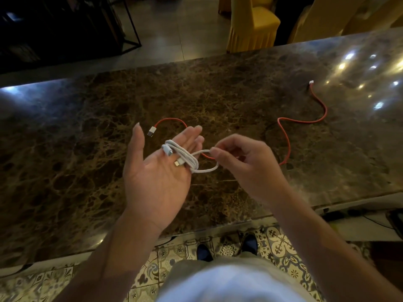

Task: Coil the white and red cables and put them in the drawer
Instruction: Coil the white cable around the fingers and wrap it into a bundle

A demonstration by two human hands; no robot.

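The white cable is wound in several loops around the fingers of my left hand, which is held palm up with fingers spread; both its plugs lie on the fingers. My right hand pinches a loose loop of the white cable just right of the left fingers. The red cable lies uncoiled across the dark marble table, one plug near my left thumb and the other at the far right. Part of the red cable is hidden behind my hands. No drawer is visible.
Yellow-covered chairs stand beyond the table's far edge. A dark metal frame is at the back left. Patterned floor tiles and my shoes show below the near edge. Cables and a dark object lie on the floor at right.
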